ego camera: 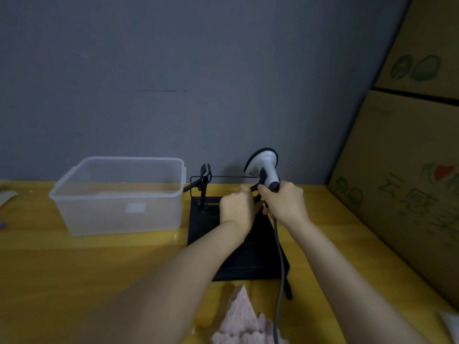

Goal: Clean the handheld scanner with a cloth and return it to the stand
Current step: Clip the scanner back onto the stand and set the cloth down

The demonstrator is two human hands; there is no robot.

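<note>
Scanner: white and black scanner (263,167) is upright over the back of the stand (238,256), head on top, grey cable (278,269) hanging down from its handle.
Right hand: right hand (283,202) has its fingers wrapped tight around the scanner handle.
Left hand: left hand (238,206) is curled closed on a black part of the stand, just beside the right hand; what exactly it pinches I cannot tell.
Cloth: pink cloth (244,324) lies on the yellow table (74,264) near the front edge, touched by no hand.
Box: 1 clear plastic box (119,194), without lid, stands left of the stand; something pale seems to be inside, unclear.
Cartons: cardboard cartons (409,157) are stacked at the right.
</note>
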